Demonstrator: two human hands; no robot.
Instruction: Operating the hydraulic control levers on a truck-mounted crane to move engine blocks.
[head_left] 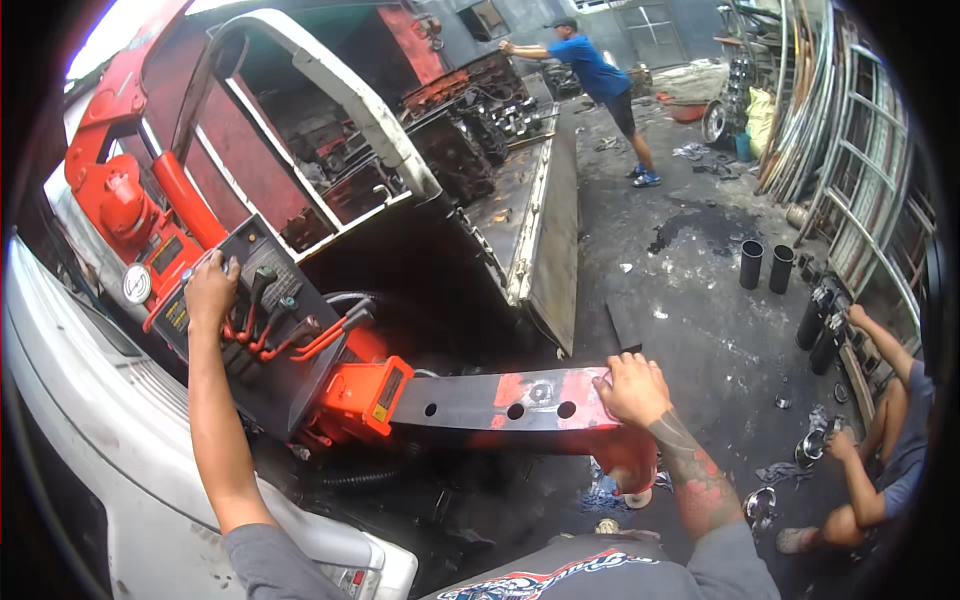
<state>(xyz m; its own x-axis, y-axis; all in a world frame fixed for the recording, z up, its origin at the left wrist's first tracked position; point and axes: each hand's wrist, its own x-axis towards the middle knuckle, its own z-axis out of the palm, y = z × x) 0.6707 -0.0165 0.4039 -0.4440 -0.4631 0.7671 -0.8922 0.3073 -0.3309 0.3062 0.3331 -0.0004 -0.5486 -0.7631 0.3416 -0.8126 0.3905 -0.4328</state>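
Note:
My left hand (212,290) is at the left end of a dark control panel (262,245), its fingers curled over something that the hand itself hides. Just right of it, several control levers (268,335) stick out, some black-knobbed and some red-orange. My right hand (635,390) lies on the outer end of a thick steel outrigger beam (470,398), fingers spread over its top. The beam is grey with red patches and round holes. It runs out of an orange-red housing (365,395) below the levers.
A red crane column (125,200) and white truck cab (120,400) stand left. Behind is a truck bed (540,230) with engine parts; a person in blue (600,75) leans on them. Another person (880,470) crouches right, handling metal parts. Black cylinders (752,265) and a ladder (870,180) stand beyond.

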